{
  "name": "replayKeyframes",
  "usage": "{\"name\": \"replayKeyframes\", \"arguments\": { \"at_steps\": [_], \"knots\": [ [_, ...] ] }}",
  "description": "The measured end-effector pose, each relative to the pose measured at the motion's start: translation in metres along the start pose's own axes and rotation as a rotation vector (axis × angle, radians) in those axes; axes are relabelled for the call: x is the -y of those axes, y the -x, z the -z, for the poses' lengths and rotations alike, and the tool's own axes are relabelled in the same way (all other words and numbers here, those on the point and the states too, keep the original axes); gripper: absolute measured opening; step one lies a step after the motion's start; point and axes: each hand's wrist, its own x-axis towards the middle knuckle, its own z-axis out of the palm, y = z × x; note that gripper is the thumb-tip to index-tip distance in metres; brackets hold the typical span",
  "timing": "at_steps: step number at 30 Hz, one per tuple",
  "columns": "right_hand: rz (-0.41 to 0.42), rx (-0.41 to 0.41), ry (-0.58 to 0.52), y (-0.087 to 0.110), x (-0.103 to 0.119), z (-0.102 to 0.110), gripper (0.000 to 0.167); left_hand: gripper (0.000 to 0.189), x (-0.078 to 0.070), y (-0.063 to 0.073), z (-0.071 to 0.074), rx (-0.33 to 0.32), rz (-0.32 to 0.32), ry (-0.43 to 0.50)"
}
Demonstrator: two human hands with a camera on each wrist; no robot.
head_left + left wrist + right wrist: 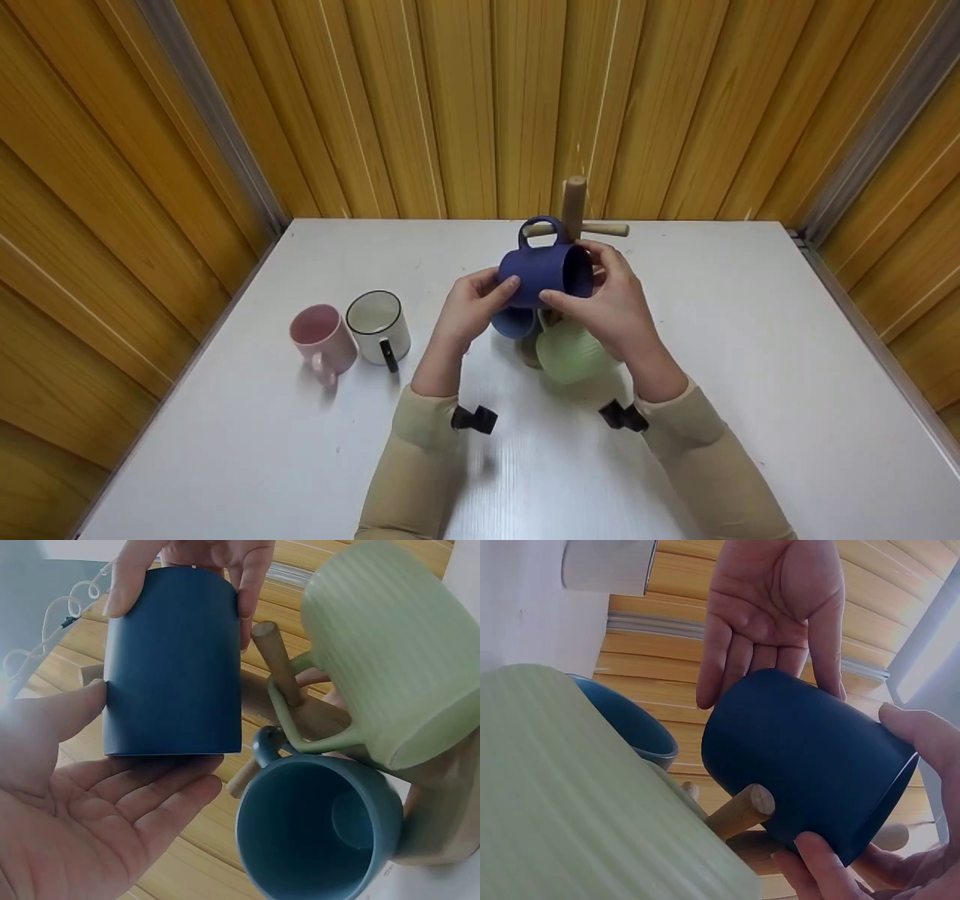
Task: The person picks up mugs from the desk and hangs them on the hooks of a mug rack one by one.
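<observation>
Both hands hold a dark blue mug (532,274) on its side, its handle up and its mouth facing right, in front of a wooden mug tree (574,206). My left hand (469,307) grips the base end, thumb on the near side, fingers partly hidden. At the rim, my right hand (615,292) pinches the wall between thumb and fingers. The handle overlaps an upper peg in the head view. Below hang a lighter blue mug (322,829) and a ribbed pale green mug (390,652), each with its handle on a peg.
To the left on the white table (247,450) stand a pink mug (334,352) and a white mug (386,341) with a black rim and handle, side by side. Wood-look panels (450,105) wall the table at the back and sides.
</observation>
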Motion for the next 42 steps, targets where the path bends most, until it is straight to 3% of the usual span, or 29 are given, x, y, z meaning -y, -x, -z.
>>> {"name": "replayKeyframes", "arguments": {
  "at_steps": [8, 13, 16, 21, 24, 27, 29, 31, 34, 37, 42],
  "knots": [
    [0.051, -0.013, 0.126, 0.004, -0.002, -0.004, 0.096, 0.045, 0.005, -0.002, -0.004, -0.05, -0.019, -0.011],
    [0.062, -0.001, 0.139, 0.005, -0.003, -0.004, 0.1, 0.048, 0.002, -0.001, -0.008, -0.13, -0.06, -0.011],
    [0.075, 0.007, 0.122, 0.005, -0.005, -0.003, 0.101, 0.054, -0.001, 0.003, -0.014, -0.2, -0.19, -0.048],
    [0.063, 0.05, 0.076, 0.004, -0.007, 0.001, 0.105, 0.05, 0.0, 0.006, -0.027, -0.276, -0.514, -0.19],
    [0.044, 0.073, 0.009, 0.0, -0.01, 0.007, 0.098, 0.043, 0.0, 0.005, -0.033, -0.302, -0.62, -0.196],
    [0.061, 0.024, -0.075, -0.008, -0.014, 0.015, 0.078, 0.039, -0.003, 0.002, -0.036, -0.367, -0.625, -0.177],
    [0.106, -0.065, -0.158, -0.015, -0.018, 0.019, 0.064, 0.039, -0.008, -0.002, -0.037, -0.414, -0.602, -0.169],
    [0.157, -0.165, -0.275, -0.023, -0.022, 0.022, 0.052, 0.039, -0.014, -0.006, -0.037, -0.445, -0.571, -0.173],
    [0.229, -0.25, -0.507, -0.035, -0.027, 0.024, 0.039, 0.036, -0.024, -0.014, -0.038, -0.476, -0.514, -0.207],
    [0.277, -0.248, -0.676, -0.044, -0.032, 0.023, 0.03, 0.03, -0.033, -0.019, -0.038, -0.503, -0.454, -0.259],
    [0.336, -0.249, -0.708, -0.052, -0.039, 0.021, 0.024, 0.024, -0.042, -0.022, -0.039, -0.526, -0.405, -0.341]
  ]
}}
